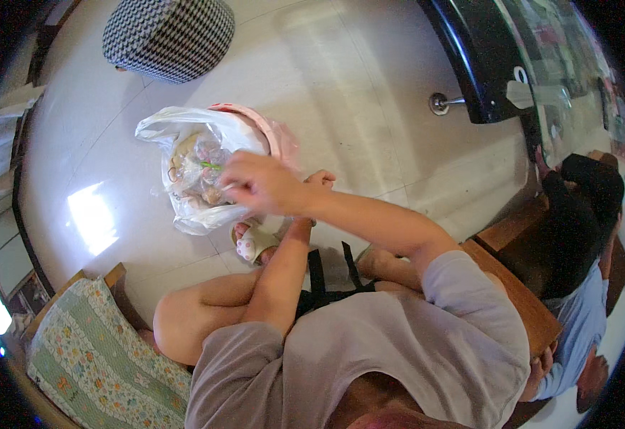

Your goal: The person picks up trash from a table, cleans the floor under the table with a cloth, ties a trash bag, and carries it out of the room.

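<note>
A pink basket or bin [277, 140] stands on the floor with a white plastic bag [157, 120] spread over and beside it. Inside the bag lie crumpled clear plastic, a small green piece and brownish items that I cannot name. My right hand [261, 182], blurred and with its fingers curled, is over the bag's right side; whether it holds anything is unclear. My right forearm crosses above my left wrist. Just beyond that forearm my left hand [320, 179] shows in part, near the basket's right side, its grip hidden.
A houndstooth-covered stool [170, 37] stands on the tiled floor beyond the bag. A low seat with a floral cover [98, 348] is at left. At right are a black piece of furniture [468, 64], a wooden bench [516, 289] and another seated person [575, 257]. My slippered foot [253, 244] is below the bag.
</note>
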